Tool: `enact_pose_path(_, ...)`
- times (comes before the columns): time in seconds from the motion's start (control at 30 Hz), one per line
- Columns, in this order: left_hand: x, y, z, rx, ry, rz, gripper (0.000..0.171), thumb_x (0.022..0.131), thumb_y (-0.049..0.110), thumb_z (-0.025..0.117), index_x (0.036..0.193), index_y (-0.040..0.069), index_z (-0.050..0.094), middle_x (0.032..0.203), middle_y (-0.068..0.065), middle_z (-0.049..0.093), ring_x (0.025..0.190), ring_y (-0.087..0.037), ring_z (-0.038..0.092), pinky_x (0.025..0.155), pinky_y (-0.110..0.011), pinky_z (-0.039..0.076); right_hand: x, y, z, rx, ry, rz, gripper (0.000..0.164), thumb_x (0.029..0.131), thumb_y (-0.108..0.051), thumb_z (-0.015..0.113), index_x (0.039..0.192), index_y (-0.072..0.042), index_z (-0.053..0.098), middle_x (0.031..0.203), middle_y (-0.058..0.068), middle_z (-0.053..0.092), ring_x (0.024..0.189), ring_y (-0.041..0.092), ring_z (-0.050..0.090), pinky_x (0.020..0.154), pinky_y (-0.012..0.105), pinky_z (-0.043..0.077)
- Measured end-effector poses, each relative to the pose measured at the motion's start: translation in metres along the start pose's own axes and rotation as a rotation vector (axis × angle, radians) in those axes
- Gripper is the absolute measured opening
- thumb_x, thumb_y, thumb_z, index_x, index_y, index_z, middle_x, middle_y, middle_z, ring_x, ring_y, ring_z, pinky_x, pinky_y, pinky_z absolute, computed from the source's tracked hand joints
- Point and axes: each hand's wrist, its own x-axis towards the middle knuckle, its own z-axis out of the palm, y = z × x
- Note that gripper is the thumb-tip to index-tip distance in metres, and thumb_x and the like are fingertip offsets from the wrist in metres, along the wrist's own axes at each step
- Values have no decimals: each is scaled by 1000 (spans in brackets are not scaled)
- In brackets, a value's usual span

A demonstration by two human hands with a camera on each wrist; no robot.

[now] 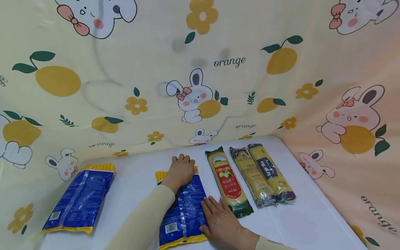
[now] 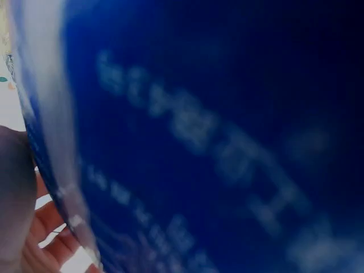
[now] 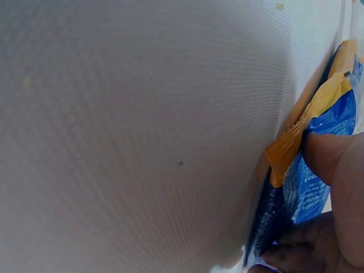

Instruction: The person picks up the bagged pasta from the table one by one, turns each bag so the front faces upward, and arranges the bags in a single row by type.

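Blue pack (image 1: 192,205) on worktop (image 1: 131,180), 6 o'clock in head view; left hand (image 1: 179,170) grasping its 12 o'clock end; right hand (image 1: 222,220) unclenched, fingers touching its 3 o'clock edge; green-ended pack (image 1: 229,182) at its 2 o'clock.

Centre blue packet (image 1: 193,205), left blue packet (image 1: 78,201): glossy crinkled plastic film. Olivoilà spaghetti pack (image 1: 227,178): shiny plastic. Tabletop (image 1: 300,222): matt, finely textured. Rabbit-print backdrop (image 1: 140,62): smooth, cloth-like. Sleeves (image 1: 140,218): matt cloth.
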Motion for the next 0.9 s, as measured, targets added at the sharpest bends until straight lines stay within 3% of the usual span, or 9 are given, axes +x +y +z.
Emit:
enact_pose_path(0.13,1,1,3,-10,-47,-6,40,111,44,50,128,14,71,123,-6,66,122,-29,53,104,-56,43,-1,0,0,-23,11,-7,78,104,-63,50,161,-10,44,167,9,42,156,31,38,124,63,29)
enact_pose_path(0.5,0,1,3,-33,-57,16,43,109,47,55,130,12,70,125,-6,67,123,-29,53,107,-54,43,-1,0,2,-34,14,-4,78,104,-63,50,160,-10,44,167,9,43,156,31,38,124,62,30)
enact_pose_path(0.77,-1,-1,8,-17,45,43,35,107,42,62,121,10,70,116,-6,68,116,-28,54,100,-53,42,-6,1,6,-98,92,57,80,101,-68,52,154,-8,52,156,14,56,149,35,47,122,63,33)
enact_pose_path(0.9,-5,-3,2,-23,73,50,33,109,39,58,119,9,68,112,-7,67,114,-29,54,99,-53,42,-11,3,6,-79,170,91,72,100,-67,57,136,-5,64,132,14,69,132,33,59,118,62,38)
